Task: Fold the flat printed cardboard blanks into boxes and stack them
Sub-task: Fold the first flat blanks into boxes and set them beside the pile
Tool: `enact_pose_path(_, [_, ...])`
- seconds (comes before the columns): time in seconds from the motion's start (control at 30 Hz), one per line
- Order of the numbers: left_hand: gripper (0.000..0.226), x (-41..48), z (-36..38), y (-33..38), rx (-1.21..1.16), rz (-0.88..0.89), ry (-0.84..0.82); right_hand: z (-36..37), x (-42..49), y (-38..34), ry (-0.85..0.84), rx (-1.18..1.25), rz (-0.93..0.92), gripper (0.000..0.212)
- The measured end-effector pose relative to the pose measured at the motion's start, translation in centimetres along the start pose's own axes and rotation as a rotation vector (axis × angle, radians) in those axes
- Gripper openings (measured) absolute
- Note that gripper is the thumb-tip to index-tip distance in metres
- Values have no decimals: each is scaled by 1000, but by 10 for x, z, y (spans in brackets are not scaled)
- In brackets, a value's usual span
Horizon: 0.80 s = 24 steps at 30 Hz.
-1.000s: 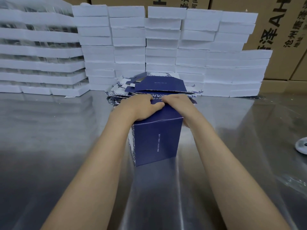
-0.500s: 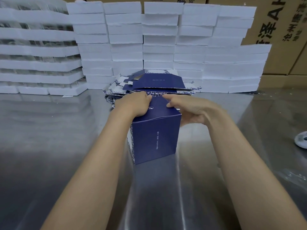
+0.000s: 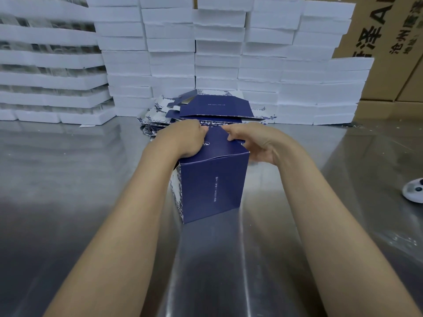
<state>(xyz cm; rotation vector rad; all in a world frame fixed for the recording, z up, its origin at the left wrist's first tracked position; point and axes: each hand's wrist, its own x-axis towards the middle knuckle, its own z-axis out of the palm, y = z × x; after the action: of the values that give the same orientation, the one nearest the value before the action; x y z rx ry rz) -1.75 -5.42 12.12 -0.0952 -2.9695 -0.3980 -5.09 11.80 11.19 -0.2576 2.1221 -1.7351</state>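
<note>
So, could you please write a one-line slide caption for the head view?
Left hand and right hand hold the blue box's top on a steel table.
</note>
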Motion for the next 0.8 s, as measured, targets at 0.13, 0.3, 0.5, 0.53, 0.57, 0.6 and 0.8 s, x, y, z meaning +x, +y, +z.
enact_pose_path(0.13, [31, 2, 0, -1, 7, 1, -7, 10, 8, 0, 160, 14, -58, 18])
enact_pose_path(0.3, [30, 4, 3, 1, -9, -58, 20, 28, 21, -9, 395, -157, -161, 18])
enact_pose_path(0.5, [12, -1, 4, 12, -156, -274, 174, 17, 15, -1, 436, -67, -238, 5])
enact_pose_path(0.53, [12, -2, 3, 13, -156, -312, 209, 12, 12, -1, 448, -95, -218, 9])
enact_pose_path(0.57, [23, -3, 1, 12, -110, -334, 247, 7, 6, -4, 450, -137, -185, 14])
enact_pose_path(0.6, [34, -5, -2, 10, -41, -338, 273, 1, -1, -9, 439, -200, -149, 18])
enact_pose_path(0.8, [39, -17, -29, 3, 7, 75, -142, -18, -46, -38, 217, -799, -91, 25])
